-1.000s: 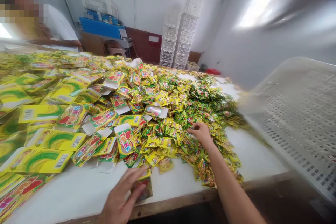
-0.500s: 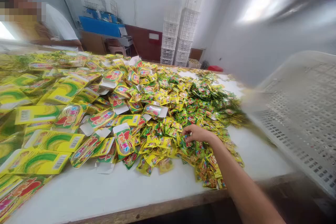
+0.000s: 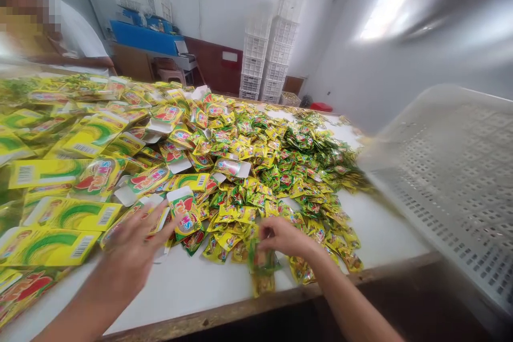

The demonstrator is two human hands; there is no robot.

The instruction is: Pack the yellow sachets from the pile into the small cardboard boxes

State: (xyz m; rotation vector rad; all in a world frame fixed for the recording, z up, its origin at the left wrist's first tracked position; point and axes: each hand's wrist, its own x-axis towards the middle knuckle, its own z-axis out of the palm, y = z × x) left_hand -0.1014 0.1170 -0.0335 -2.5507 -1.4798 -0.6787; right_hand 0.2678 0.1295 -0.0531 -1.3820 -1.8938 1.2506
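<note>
My left hand [image 3: 130, 248], a little blurred, reaches with spread fingers over the yellow and green cartons. Just beyond its fingertips a small open-flapped carton [image 3: 185, 214] marked TWINS leans on the pile. Near the table's front edge, my right hand [image 3: 282, 236] pinches green and yellow candy sachets [image 3: 262, 264], which hang below its fingers; how many is hard to tell through the blur. Behind that hand spreads a heap of small shiny sachets [image 3: 288, 171].
A white perforated plastic crate [image 3: 452, 181] stands at the right edge of the white table [image 3: 192, 288]. Many flat cartons [image 3: 60, 214] cover the left side. At the back are stacked white crates [image 3: 272, 59] and a blue-covered table [image 3: 144, 37]. Another person [image 3: 76, 32] is at far left.
My left hand has come into view over the cartons. My right hand has moved left and toward the front edge, pulling sachets out of the heap.
</note>
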